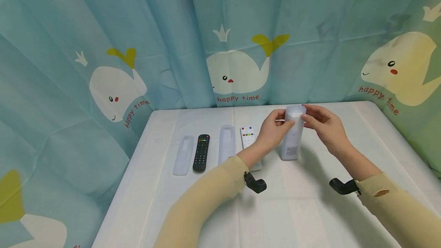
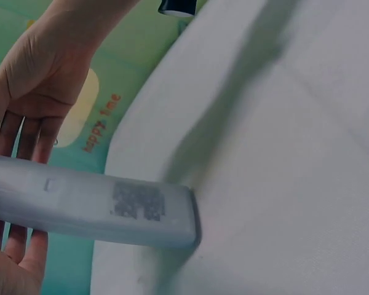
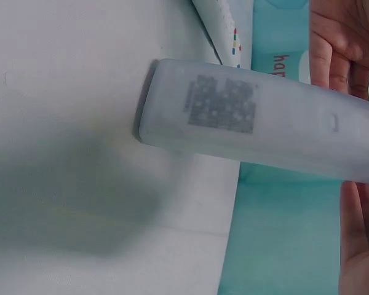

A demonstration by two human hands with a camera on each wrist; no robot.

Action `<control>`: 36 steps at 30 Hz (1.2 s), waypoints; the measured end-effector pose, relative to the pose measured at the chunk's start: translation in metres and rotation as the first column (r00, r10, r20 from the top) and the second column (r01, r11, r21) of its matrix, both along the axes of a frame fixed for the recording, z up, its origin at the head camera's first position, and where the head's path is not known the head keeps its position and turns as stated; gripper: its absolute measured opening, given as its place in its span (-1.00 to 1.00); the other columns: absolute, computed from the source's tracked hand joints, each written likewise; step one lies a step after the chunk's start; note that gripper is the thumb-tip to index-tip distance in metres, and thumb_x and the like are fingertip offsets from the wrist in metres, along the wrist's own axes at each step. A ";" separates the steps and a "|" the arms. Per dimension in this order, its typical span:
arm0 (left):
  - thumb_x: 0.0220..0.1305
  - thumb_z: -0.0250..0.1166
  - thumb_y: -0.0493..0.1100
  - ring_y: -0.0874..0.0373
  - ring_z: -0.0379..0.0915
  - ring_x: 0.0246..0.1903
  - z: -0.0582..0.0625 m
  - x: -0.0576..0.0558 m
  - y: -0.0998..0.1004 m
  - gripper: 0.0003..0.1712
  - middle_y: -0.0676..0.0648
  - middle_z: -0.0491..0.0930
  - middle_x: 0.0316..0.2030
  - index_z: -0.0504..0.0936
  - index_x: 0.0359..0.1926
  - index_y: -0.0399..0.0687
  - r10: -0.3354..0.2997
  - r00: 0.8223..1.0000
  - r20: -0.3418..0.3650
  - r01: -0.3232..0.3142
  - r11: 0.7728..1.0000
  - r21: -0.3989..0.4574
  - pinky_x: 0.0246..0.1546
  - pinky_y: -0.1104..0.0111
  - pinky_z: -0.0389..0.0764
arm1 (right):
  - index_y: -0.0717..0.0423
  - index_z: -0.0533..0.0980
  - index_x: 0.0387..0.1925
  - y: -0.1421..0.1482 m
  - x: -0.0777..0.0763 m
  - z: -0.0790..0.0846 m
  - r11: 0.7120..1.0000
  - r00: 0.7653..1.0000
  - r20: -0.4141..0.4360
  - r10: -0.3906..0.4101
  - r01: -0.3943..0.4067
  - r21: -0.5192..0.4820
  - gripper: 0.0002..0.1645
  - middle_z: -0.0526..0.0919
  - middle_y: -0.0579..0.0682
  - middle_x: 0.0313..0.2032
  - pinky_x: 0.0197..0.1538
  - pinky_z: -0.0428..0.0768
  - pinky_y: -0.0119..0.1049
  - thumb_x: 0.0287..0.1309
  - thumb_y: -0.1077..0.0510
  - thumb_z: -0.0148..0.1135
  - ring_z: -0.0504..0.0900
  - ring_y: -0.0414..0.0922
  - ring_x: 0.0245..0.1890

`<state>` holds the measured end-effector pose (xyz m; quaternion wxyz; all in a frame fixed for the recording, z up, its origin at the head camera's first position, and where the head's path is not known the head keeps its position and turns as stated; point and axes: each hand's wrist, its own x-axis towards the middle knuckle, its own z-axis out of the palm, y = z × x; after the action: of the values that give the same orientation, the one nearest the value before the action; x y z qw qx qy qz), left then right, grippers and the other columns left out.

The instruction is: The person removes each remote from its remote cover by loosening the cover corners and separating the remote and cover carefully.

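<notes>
Both hands seem to be fitting a frosted cover [image 1: 293, 135] over a remote control, the pair standing nearly upright just right of centre in the head view, with its lower end appearing to rest on the white-covered table [image 1: 289, 209]. The left hand [image 1: 273, 127] is pinching the upper part from the left, its thumb lying across the front; the right hand [image 1: 325, 125] is gripping the top right edge, thumb in front and fingers reaching behind. With both thumbs sitting near the upper end, the step in hand is probably one of easing the cover's rim into place, and the next move seems to be calling for an even pull along both sides while the lower end is bearing on the table. The cover is looking smooth, milky and translucent, with rounded corners; in the left wrist view, a grey printed label [image 2: 138, 201] is showing blurrily through it near the lower end, too faint for reading. Whether the remote is sitting fully home is impossible to tell. Left of centre in the head view, a flat translucent sleeve [image 1: 183, 155], a black remote [image 1: 201, 152], a second translucent sleeve [image 1: 227, 141] and a white remote [image 1: 247, 135] are lying in a row, the last two partly hidden by the left arm.
</notes>
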<state>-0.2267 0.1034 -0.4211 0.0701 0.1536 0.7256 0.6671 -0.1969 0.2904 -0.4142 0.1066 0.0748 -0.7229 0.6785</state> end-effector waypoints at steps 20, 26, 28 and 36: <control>0.43 0.34 0.01 0.36 0.51 -0.14 0.000 -0.003 -0.005 -0.54 0.19 0.59 -0.02 0.60 0.26 0.00 0.016 1.000 0.013 -0.015 0.997 -0.081 -0.14 0.43 0.57 | 0.42 0.58 0.14 0.000 -0.009 0.008 0.962 0.985 0.084 -0.150 0.126 0.240 -0.37 0.71 -0.37 -0.23 -0.13 0.68 -0.44 0.40 -0.10 0.29 0.72 -0.36 -0.22; 0.43 0.35 0.00 0.36 0.52 -0.14 0.001 -0.003 -0.006 -0.53 0.18 0.60 0.00 0.60 0.27 -0.01 -0.006 1.000 0.023 0.008 0.996 -0.083 -0.13 0.42 0.58 | 0.06 0.76 -0.15 0.009 -0.016 0.012 1.000 0.974 0.226 -0.004 0.011 -0.027 -0.81 0.76 -0.23 -0.25 -0.17 0.70 -0.40 0.39 0.08 0.32 0.74 -0.27 -0.26; 0.42 0.35 -0.01 0.36 0.54 -0.14 0.001 -0.003 -0.005 -0.53 0.18 0.61 0.01 0.60 0.27 -0.02 -0.017 1.000 0.023 0.019 0.997 -0.081 -0.13 0.42 0.58 | -0.03 0.78 -0.27 0.012 -0.019 0.014 0.990 0.957 0.281 0.071 -0.032 -0.140 -0.83 0.77 -0.19 -0.27 -0.19 0.70 -0.39 0.41 0.13 0.29 0.74 -0.26 -0.27; 0.40 0.38 -0.03 0.37 0.54 -0.14 0.004 0.001 -0.006 -0.55 0.21 0.60 0.00 0.62 0.25 0.01 -0.039 0.998 0.040 0.042 0.995 -0.090 -0.12 0.43 0.59 | -0.01 0.74 -0.28 0.021 -0.027 0.010 0.927 0.846 0.416 0.333 -0.214 -0.307 -0.61 0.74 -0.12 -0.31 -0.13 0.59 -0.36 0.56 0.12 0.02 0.64 -0.21 -0.29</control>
<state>-0.2253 0.0975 -0.4174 0.1045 0.1522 0.7505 0.6346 -0.2239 0.3109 -0.4038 -0.1581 0.0005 -0.6179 0.7702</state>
